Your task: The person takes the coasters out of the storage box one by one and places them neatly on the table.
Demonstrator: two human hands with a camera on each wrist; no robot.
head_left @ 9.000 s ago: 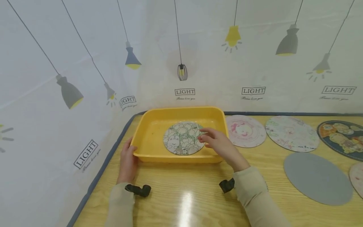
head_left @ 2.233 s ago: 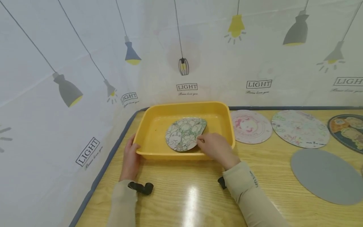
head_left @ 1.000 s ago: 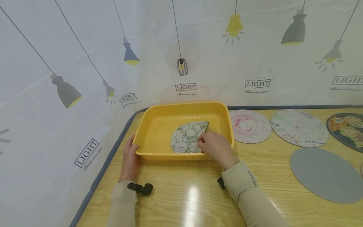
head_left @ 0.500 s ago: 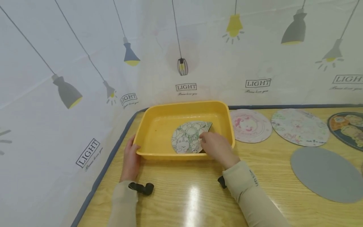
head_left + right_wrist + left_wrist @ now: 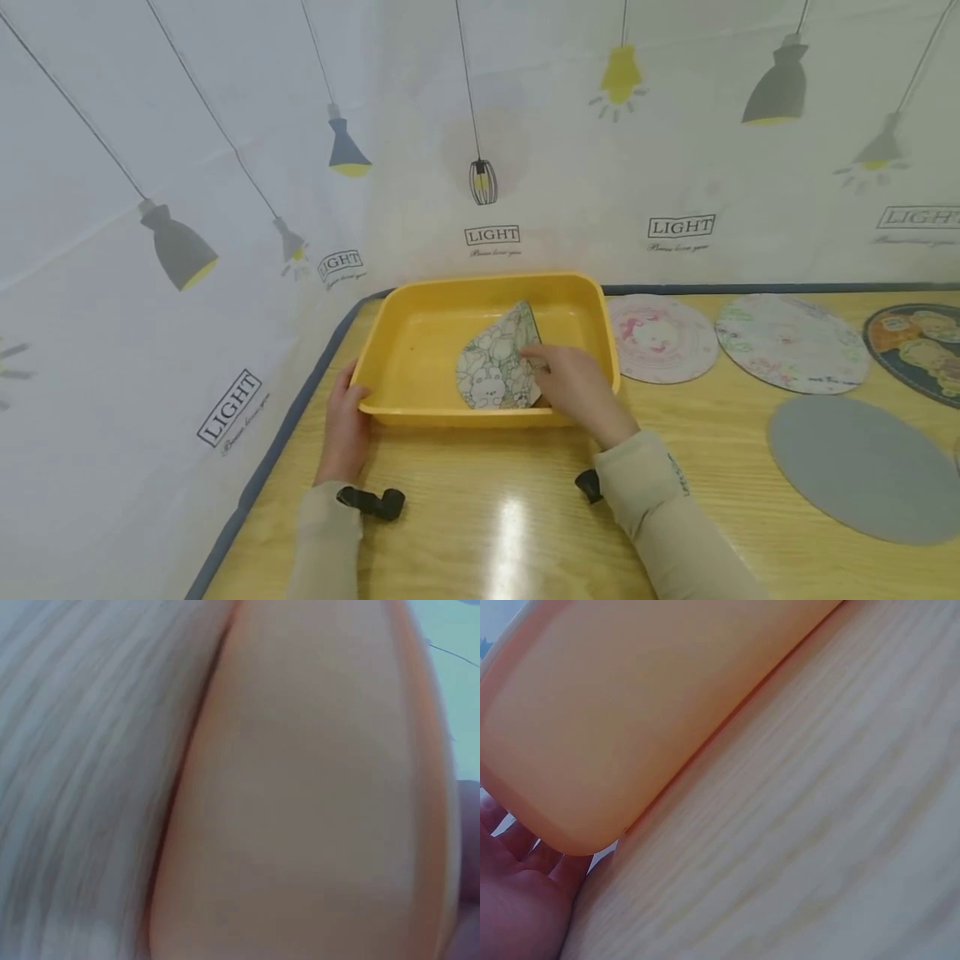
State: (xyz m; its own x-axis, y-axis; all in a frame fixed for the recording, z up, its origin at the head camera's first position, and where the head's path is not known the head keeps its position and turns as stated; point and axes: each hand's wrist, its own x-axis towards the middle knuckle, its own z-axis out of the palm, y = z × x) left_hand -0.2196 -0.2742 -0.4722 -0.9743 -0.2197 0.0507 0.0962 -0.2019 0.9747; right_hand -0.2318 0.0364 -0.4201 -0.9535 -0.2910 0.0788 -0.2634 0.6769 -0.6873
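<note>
In the head view, a yellow plastic basin [image 5: 408, 342] stands on the wooden table. Inside it, right of centre, is a round mat [image 5: 491, 371] printed with a rabbit and flowers. Its right part is bent up, so its outline comes to a point at the top. My right hand [image 5: 577, 387] reaches over the basin's front right and pinches the mat's right edge; the thumb is hidden. At the front left corner, my left hand [image 5: 347, 429] holds the basin, thumb on the rim. The left wrist view shows its fingers [image 5: 546, 859] against the basin's outer wall.
Right of the basin lie a pink-patterned round mat [image 5: 660, 340], a pale mat with colourful drawings [image 5: 791, 343] and a dark mat with cartoon figures [image 5: 926, 346]. A plain grey oval-looking mat [image 5: 862, 467] lies nearer. Behind hangs a lamp-printed white sheet [image 5: 562, 167].
The mat lay flat at first; its right side has since been bent up, and its pointed top has swung from the right toward the middle. My left hand stays on the basin.
</note>
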